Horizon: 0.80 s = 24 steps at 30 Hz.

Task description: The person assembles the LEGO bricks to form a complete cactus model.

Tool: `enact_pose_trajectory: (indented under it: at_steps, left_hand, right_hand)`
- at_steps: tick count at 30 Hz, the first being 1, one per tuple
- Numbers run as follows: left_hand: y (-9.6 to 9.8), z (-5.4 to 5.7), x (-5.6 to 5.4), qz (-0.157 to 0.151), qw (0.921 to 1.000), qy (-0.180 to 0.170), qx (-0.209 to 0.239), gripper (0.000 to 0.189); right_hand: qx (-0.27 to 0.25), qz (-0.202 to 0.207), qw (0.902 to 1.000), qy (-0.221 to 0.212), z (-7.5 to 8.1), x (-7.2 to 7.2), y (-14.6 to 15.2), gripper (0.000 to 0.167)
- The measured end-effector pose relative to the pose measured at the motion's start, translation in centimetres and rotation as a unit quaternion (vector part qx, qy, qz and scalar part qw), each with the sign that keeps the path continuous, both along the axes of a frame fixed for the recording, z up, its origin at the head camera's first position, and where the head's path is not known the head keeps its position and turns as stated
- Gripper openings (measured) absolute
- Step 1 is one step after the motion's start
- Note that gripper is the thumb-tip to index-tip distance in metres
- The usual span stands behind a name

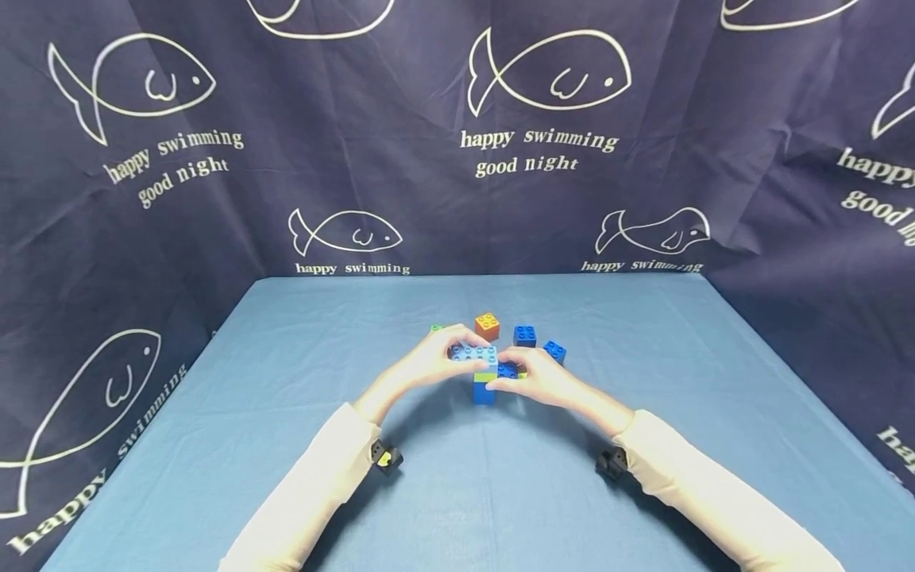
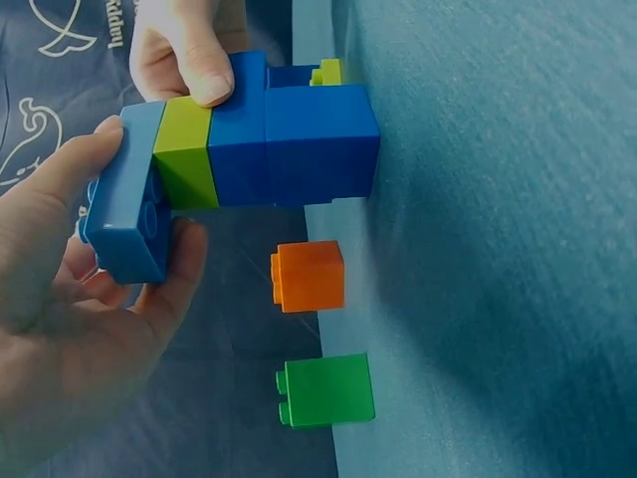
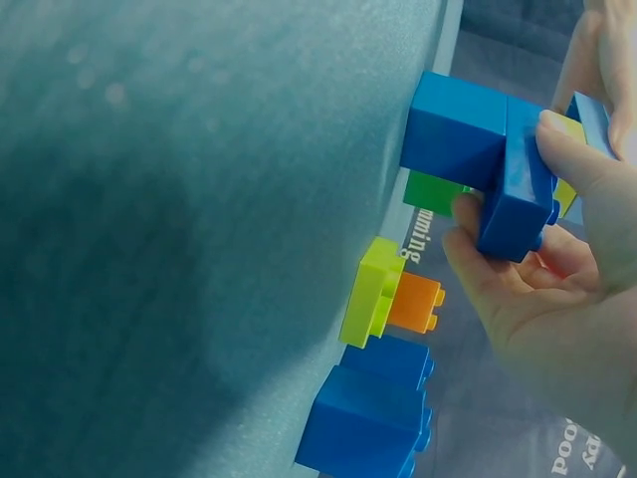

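In the head view, we find creased navy fabric [image 1: 429, 159] hanging from nine o'clock through twelve to three, printed with pale fish outlines [image 1: 550, 70] and lettering [image 1: 539, 140] reading "happy swimming good night". From centre to six o'clock, we record a blue-covered table [image 1: 179, 477], faintly wrinkled, under soft light.

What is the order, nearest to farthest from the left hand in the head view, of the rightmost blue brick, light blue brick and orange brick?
1. Light blue brick: held in the left hand.
2. Orange brick: just beyond that hand's fingertips.
3. Rightmost blue brick: off right, behind the right hand.
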<state>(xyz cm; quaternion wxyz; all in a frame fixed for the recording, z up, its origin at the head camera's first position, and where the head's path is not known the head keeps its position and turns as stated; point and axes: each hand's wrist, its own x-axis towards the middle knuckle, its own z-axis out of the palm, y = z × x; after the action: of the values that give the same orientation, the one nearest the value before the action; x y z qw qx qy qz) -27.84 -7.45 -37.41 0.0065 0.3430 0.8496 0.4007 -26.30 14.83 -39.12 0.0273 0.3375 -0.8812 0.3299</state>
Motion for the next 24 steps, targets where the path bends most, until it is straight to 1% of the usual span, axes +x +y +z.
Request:
enact_pose_trajectory:
  at_steps: [5, 12, 19, 22, 24]
  left_hand:
    - [0.0, -0.09, 0.14, -0.002, 1.0, 0.004, 0.001, 0.03]
    - [-0.07, -0.2, 0.28, 0.006, 1.0, 0.003, 0.0, 0.031]
    - [-0.04, -0.69, 0.03, 0.017, 0.9991, 0.039, 0.005, 0.031]
    - [-0.08, -0.81, 0.07, 0.028, 0.9988, 0.04, 0.008, 0.032]
    - [-0.15, -0.81, 0.16, 0.032, 0.9988, 0.036, 0.012, 0.033]
  right_hand:
    - [0.002, 0.0, 1.0, -0.004, 0.18, 0.17, -0.03, 0.036]
    - [0.007, -0.004, 0.9999, -0.015, 0.13, 0.18, -0.1, 0.038]
    - [0.01, -0.001, 0.9999, -0.01, 0.19, 0.1, -0.01, 0.036]
    - [0.01, 0.003, 0.9999, -0.006, 0.26, 0.16, 0.05, 0.034]
    - [0.014, 0.005, 0.9999, 0.0, 0.25, 0.21, 0.12, 0.036]
